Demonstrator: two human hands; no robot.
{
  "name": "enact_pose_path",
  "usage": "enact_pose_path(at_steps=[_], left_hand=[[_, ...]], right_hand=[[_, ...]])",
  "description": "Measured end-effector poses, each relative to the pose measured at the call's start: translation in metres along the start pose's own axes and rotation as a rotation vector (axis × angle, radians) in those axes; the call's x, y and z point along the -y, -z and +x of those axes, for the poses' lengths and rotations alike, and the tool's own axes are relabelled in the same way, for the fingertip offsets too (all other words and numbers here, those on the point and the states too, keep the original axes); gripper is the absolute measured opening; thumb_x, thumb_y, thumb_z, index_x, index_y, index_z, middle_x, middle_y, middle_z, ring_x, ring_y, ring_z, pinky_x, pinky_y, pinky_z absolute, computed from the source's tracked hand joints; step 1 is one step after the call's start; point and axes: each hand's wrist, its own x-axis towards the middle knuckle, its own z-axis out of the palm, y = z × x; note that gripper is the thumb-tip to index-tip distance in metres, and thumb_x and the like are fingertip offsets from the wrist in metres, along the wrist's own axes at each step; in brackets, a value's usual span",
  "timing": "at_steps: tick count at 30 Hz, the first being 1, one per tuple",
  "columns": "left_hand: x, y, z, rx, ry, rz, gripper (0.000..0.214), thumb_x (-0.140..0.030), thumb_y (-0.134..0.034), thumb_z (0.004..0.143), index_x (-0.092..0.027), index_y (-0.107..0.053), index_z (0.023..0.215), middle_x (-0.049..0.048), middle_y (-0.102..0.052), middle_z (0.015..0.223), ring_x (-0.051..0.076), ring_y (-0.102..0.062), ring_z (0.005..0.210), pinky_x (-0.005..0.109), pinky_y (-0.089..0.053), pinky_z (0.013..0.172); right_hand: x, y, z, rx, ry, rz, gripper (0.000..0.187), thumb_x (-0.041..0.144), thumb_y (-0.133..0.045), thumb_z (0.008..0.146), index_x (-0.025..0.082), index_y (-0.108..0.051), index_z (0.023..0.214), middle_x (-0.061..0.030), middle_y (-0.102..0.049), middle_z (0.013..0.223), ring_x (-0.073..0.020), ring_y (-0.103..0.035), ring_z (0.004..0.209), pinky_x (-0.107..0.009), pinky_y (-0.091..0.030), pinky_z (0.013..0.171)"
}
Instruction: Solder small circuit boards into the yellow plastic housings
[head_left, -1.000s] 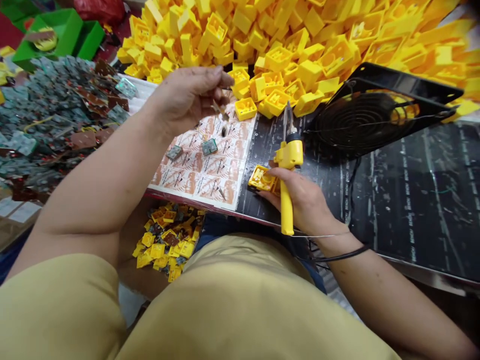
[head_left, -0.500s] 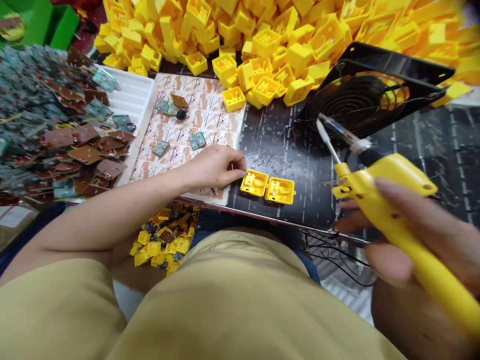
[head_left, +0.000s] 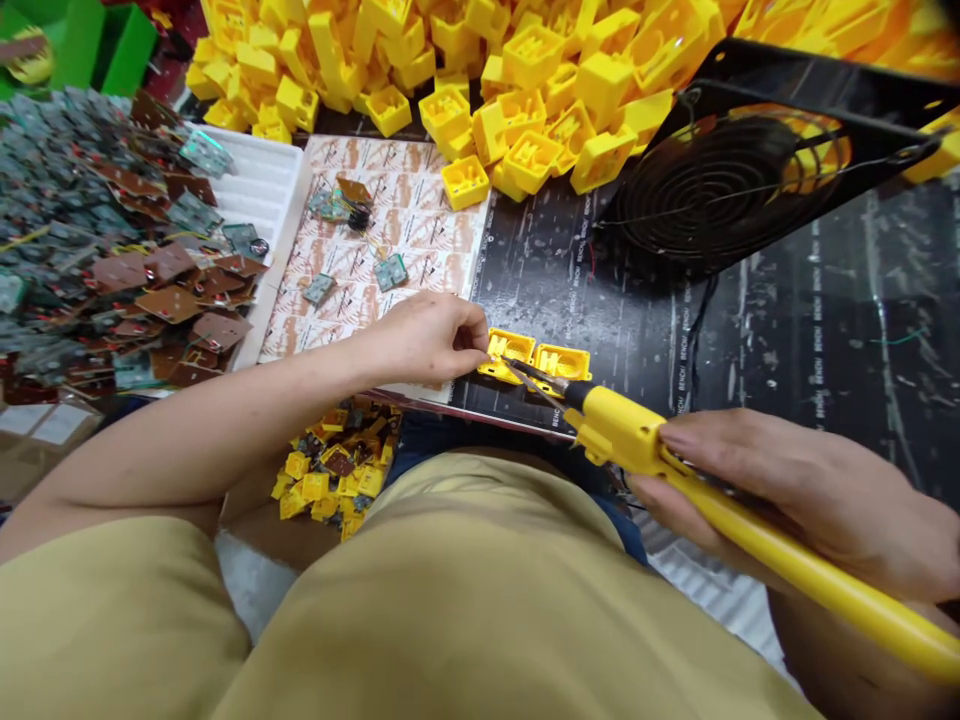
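Observation:
My right hand (head_left: 795, 490) is wrapped round a yellow soldering gun (head_left: 626, 425). Its thin metal tip reaches down and left to the left one of two small open yellow plastic cases, and looks to be touching or just above it. The left case (head_left: 517, 343) and the right case (head_left: 566, 360) sit side by side near the table's front edge. Beside the left case, my left hand (head_left: 439, 335) has thumb and forefinger pinched together at its left edge. Whatever lies between those fingertips is too small to make out.
A large heap of yellow cases (head_left: 525, 110) covers the back. At right rear a black fan (head_left: 720, 190) leans tilted. Brown and green circuit boards (head_left: 172, 300) pile up on a white tray (head_left: 289, 185) at left. Several small boards lie on the patterned sheet (head_left: 442, 240). Below is a box of yellow parts (head_left: 315, 490).
The soldering gun has swung down and left from in front of the fan, bringing its tip to the left case. My left hand stays almost in place, still pinched.

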Motion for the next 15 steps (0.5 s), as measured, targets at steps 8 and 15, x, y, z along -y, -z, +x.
enact_pose_path(at_steps=[8,15], left_hand=[[-0.012,0.001,0.002,-0.019,0.025,0.172,0.014,-0.019,-0.064,0.074,-0.016,-0.076,0.081,0.0038,-0.074,0.076,0.016,-0.065,0.069,0.027,-0.044,0.067],[-0.015,0.0,0.003,-0.035,-0.008,0.321,0.019,-0.023,-0.061,0.077,-0.017,-0.078,0.083,0.0043,-0.074,0.076,0.019,-0.067,0.073,0.027,-0.042,0.066]], right_hand=[[-0.002,0.0,0.012,0.051,0.162,-0.083,0.015,0.025,-0.074,0.085,0.019,-0.06,0.088,-0.0022,-0.071,0.077,-0.0114,-0.069,0.068,-0.022,-0.061,0.066],[0.006,0.003,0.026,0.115,0.18,-0.162,0.017,0.018,-0.074,0.084,0.02,-0.059,0.092,0.0002,-0.072,0.082,-0.0128,-0.07,0.072,-0.026,-0.063,0.071]])
